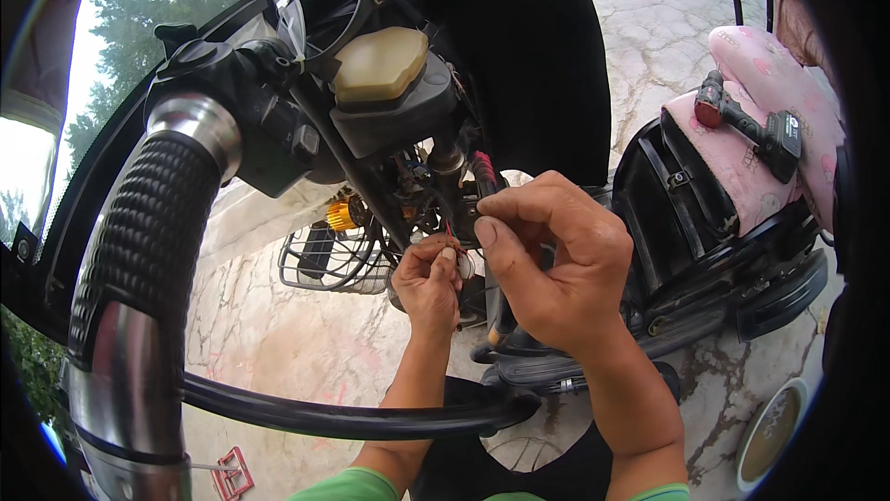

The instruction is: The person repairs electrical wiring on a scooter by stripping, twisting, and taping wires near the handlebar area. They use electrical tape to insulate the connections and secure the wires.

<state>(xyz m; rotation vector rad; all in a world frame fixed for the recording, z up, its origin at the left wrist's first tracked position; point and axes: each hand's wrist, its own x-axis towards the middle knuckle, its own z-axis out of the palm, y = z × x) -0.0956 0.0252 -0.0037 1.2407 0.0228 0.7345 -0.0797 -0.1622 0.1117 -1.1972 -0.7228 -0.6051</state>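
Head view, centre: our left hand (pixel 428 286) pinches thin, half-hidden red wires (pixel 450 230); our right hand (pixel 567 265) is narrowed, any contents unclear.

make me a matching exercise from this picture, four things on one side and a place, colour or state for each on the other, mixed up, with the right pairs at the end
Column one
1. left hand
2. cordless drill
3. handlebar grip
4. smooth plastic part

Column two
A. black and textured
B. lying on the pink patterned seat
C. pale yellow
D. fingers closed at the thin red wires

Right pairs: 1-D, 2-B, 3-A, 4-C
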